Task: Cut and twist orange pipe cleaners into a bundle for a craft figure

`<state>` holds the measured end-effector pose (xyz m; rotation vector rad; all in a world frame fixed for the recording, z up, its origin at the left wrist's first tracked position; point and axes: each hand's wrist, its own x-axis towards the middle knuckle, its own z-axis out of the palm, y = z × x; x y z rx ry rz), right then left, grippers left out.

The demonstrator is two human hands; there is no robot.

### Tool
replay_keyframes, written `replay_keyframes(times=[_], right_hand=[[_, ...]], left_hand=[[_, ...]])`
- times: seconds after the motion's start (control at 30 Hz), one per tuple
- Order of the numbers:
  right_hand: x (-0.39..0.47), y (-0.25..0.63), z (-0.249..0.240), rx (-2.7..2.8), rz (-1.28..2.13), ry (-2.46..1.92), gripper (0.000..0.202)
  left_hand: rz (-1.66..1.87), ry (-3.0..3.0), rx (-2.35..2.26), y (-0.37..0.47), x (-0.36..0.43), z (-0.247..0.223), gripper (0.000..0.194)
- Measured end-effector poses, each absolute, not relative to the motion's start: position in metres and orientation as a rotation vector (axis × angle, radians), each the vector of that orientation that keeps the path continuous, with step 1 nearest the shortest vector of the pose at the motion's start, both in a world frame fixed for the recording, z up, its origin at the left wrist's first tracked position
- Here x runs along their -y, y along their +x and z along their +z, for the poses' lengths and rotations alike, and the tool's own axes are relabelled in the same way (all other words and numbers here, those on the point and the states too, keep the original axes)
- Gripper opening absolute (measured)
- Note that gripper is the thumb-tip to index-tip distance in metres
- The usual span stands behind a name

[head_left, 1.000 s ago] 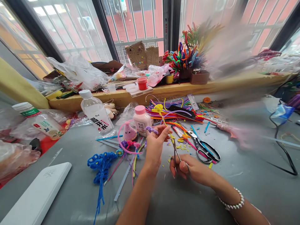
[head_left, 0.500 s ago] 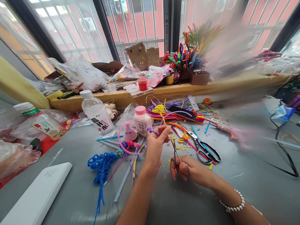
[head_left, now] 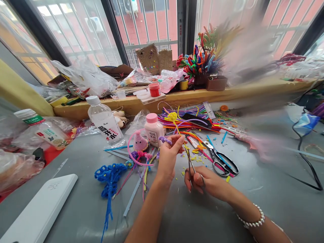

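Observation:
A yellow pipe-cleaner flower [head_left: 172, 116] stands on a thin yellow stem above my left hand [head_left: 171, 148], whose fingers pinch that stem. A purple fuzzy piece [head_left: 165, 140] shows beside the left fingers. My right hand [head_left: 199, 180] has its fingers in the handles of small scissors [head_left: 190, 163], their blades pointing up at the stem's lower part. Whether the blades touch the stem is too small to tell. Yellow fuzz bits [head_left: 198, 158] lie scattered on the grey table behind the blades.
Large black-handled scissors [head_left: 222, 163] lie right of the hands. A pink-capped bottle [head_left: 154, 130], a pink knitted figure [head_left: 140, 141] and blue pipe-cleaner work [head_left: 109, 179] are on the left. A clear bottle [head_left: 105, 123] and a white power bank [head_left: 40, 209] sit farther left. Coloured pipe cleaners [head_left: 169, 125] lie behind.
Both hands have barely moved. The right hand and small scissors have shifted very slightly; the left hand still pinches the yellow stem.

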<state>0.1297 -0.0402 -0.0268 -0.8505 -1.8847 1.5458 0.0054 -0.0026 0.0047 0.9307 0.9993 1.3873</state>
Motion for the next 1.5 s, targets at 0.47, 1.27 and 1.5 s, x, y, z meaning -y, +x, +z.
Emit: replay_keyframes(times=[0.47,1.27,1.5], right_hand=[[0.0369,0.1298,-0.0318,1.887,1.484,-0.870,0.068],[0.0357,0.1275,-0.0351,1.812,1.517,-0.933,0.066],[0.0361,0.1263,-0.0361,1.833,1.501,-0.897,0.067]], left_hand=[[1.410,0.910,-1.001,0.0041,0.0001,0.0039,0.020],[1.471,0.811,-0.983,0.0045,-0.0004,0.0037,0.023],[1.481,0.803,-0.959,0.0052,-0.0002,0.0016,0.021]])
